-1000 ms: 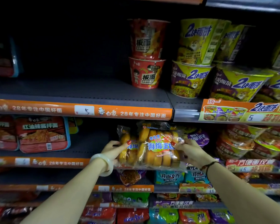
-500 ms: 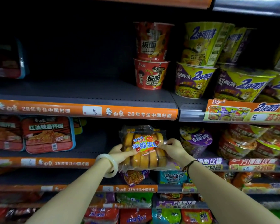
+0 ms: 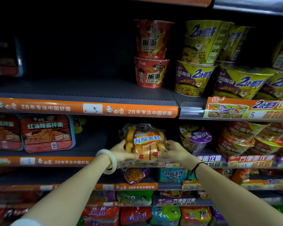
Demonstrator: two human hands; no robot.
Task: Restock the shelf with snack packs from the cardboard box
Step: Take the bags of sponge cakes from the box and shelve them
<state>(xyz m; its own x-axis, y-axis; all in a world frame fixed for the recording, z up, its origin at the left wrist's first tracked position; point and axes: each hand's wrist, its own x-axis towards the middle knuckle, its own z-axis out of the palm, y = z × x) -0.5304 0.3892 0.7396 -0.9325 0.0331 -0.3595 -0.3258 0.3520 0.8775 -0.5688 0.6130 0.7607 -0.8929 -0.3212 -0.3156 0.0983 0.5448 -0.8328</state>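
Both hands grip the clear sponge cake pack (image 3: 145,141): the left hand (image 3: 121,152) takes its left end and the right hand (image 3: 176,151) its right end, fingers (image 3: 141,156) curled round it. The pack stands upright at the near edge of the middle shelf (image 3: 88,150), between red tray noodles (image 3: 47,132) on the left and a purple cup noodle (image 3: 194,139) on the right. It looks light and soft, with slippery film and crushable cakes, so it is best held gently by the ends.
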